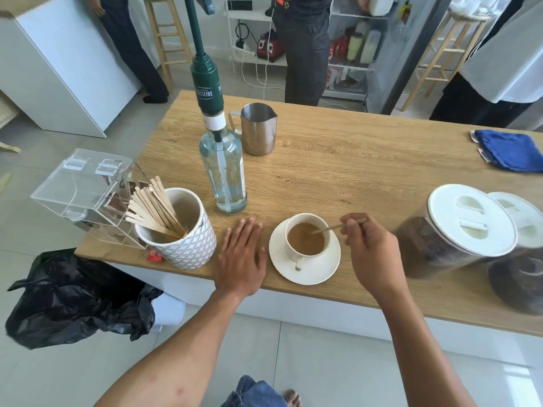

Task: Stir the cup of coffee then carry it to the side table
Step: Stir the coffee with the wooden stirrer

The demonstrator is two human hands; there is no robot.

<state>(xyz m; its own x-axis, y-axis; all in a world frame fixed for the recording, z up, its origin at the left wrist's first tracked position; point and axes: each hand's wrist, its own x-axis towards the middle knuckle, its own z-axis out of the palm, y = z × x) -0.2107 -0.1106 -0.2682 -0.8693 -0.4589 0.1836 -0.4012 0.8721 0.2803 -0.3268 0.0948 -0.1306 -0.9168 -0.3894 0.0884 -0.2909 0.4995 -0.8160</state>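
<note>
Oak-grain tabletop [352,160] on a white base stands in a tiled room, with other people behind it. On it, near the front edge, the right hand [370,254] pinches the upper end of a thin wooden stir stick [338,227], fingers curled round it. The stick slants down and to the left, its tip in the milky coffee. The left hand [241,259] lies flat on the wood, fingers straight, holding nothing.

Between the two hands sits the small white ceramic cup [305,218] on its round white saucer [323,268], handle turned toward the person. Stirring looks to be the step in hand. For the carry, the free left hand is just beside the saucer's rim.

A clear glass pump bottle [226,177] stands close behind the cup, a patterned white holder of sticks [188,245] lies to the left, and white-lidded jars [464,224] to the right. These leave only the front way out open. No side table can be picked out.
</note>
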